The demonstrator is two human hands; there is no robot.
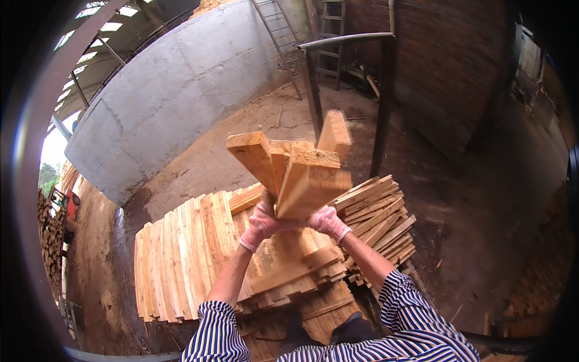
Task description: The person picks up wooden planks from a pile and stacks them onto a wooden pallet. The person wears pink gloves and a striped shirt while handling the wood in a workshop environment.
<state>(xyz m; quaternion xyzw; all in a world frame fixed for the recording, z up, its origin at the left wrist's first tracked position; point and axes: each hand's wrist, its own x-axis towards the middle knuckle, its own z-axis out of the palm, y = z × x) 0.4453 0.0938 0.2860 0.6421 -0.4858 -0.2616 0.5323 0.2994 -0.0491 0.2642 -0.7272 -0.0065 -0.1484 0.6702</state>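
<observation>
Setting: open shed, dirt floor (482, 199).
Hands: left hand (260, 224) and right hand (329, 222), gloved fingers clamped round plank bundle (292, 172).
Below: stacked boards (193, 259).
Technique: probably square plank ends before lowering.

Below the raised bundle of boards (295, 172), stacked planks (199, 259) and a fanned pile (377, 220) fill the ground. Beyond stands a dark metal frame (380, 102). Bare dirt floor (482, 205) lies open rightward.

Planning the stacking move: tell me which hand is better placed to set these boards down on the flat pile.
Left, probably. Both hands grip the bundle of boards, but the left hand is over the flat plank pile, while the right hand is nearer the slanted stack.
</observation>
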